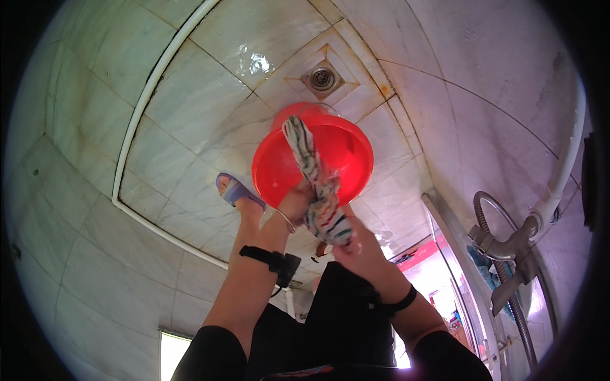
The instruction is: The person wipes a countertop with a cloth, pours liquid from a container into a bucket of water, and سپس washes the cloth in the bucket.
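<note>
A wet-looking white cloth with dark, green and red stripes is bunched and twisted between my hands. My left hand grips it around the middle, and my right hand holds its lower, near end. The far end hangs loose over a red plastic basin. Blurred splashes show by the cloth. Part of the basin's near rim is hidden behind my left hand and the cloth.
A second red container stands partly behind the basin, near a metal floor drain. My slippered foot is left of the basin on wet tiles. A white pipe edges the left wall. At right are a shower mixer tap and a doorway.
</note>
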The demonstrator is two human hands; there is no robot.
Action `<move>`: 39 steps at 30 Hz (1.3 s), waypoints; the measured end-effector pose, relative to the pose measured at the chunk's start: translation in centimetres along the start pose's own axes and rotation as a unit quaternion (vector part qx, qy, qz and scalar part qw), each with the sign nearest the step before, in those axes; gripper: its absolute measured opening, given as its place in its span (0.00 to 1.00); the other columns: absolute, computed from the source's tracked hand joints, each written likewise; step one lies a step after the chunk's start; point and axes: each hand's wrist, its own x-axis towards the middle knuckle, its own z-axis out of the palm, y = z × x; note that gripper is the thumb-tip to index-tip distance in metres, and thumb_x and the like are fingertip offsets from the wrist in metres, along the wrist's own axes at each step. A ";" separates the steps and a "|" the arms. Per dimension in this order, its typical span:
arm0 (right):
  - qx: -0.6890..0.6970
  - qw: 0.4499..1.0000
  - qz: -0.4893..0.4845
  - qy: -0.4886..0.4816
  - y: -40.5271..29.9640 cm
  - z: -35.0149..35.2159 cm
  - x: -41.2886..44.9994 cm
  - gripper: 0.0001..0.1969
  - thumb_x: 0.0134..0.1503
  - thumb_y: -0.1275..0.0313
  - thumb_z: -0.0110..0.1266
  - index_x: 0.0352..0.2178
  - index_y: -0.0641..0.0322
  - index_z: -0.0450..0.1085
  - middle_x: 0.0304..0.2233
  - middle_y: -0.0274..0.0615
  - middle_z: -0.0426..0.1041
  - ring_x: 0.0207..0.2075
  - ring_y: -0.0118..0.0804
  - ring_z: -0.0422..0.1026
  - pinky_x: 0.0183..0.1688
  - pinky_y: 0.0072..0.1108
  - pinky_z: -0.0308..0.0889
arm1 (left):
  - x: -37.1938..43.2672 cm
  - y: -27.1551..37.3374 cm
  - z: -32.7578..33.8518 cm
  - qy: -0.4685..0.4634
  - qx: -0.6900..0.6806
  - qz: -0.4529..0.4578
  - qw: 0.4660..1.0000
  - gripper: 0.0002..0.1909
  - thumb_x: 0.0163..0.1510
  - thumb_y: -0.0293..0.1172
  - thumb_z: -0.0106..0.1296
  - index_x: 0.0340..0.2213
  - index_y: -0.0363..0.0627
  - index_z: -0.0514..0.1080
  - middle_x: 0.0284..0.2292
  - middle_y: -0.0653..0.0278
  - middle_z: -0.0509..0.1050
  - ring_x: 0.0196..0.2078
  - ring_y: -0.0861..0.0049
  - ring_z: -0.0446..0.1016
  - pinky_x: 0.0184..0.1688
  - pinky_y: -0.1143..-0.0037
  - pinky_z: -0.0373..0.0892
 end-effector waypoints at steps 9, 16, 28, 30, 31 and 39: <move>0.007 0.968 -0.198 0.155 -0.4 -0.1 0.4 0.18 0.42 0.83 0.51 0.39 0.67 0.64 0.29 0.52 0.69 0.33 0.50 0.70 0.37 0.28 0.66 | -7.0 1.2 4.7 0.109 0.456 0.295 0.833 0.21 0.42 0.15 0.37 0.41 0.31 0.63 0.43 0.44 0.63 0.43 0.52 0.66 0.48 0.70 0.63; 0.059 0.972 -0.096 0.206 -1.1 0.2 -0.4 0.12 0.46 0.82 0.51 0.34 0.66 0.61 0.29 0.51 0.68 0.32 0.43 0.72 0.37 0.25 0.66 | -8.7 1.8 5.9 0.178 0.281 0.173 0.927 0.19 0.44 0.20 0.40 0.42 0.34 0.61 0.43 0.49 0.63 0.44 0.59 0.65 0.44 0.67 0.65; 0.253 0.961 0.110 -0.012 13.5 6.3 26.6 0.14 0.55 0.71 0.46 0.44 0.61 0.65 0.35 0.42 0.71 0.33 0.35 0.71 0.36 0.23 0.67 | 0.6 2.5 -2.8 0.218 0.088 -0.005 0.972 0.28 0.52 0.38 0.48 0.53 0.52 0.55 0.48 0.69 0.61 0.50 0.71 0.58 0.43 0.60 0.65; 0.128 0.986 0.098 -0.033 14.8 6.2 26.3 0.14 0.55 0.72 0.46 0.43 0.60 0.66 0.34 0.40 0.71 0.31 0.36 0.71 0.34 0.23 0.67 | 0.5 2.5 -2.7 0.200 0.092 -0.020 0.975 0.28 0.52 0.39 0.48 0.54 0.52 0.54 0.49 0.68 0.61 0.51 0.71 0.58 0.43 0.60 0.65; 0.341 0.930 0.125 -0.050 13.3 7.2 25.1 0.14 0.54 0.73 0.47 0.44 0.60 0.66 0.33 0.40 0.71 0.30 0.35 0.71 0.33 0.23 0.66 | -0.1 2.9 -3.5 0.200 0.089 -0.026 0.975 0.29 0.52 0.39 0.48 0.55 0.52 0.53 0.49 0.69 0.61 0.51 0.71 0.58 0.42 0.60 0.65; 0.105 0.988 -0.112 -0.010 0.4 2.8 2.3 0.14 0.53 0.81 0.44 0.42 0.59 0.68 0.30 0.41 0.71 0.28 0.33 0.71 0.31 0.21 0.66 | 3.4 1.0 -4.5 0.042 0.014 -0.073 0.996 0.26 0.53 0.41 0.48 0.52 0.49 0.59 0.44 0.66 0.68 0.40 0.74 0.69 0.40 0.74 0.67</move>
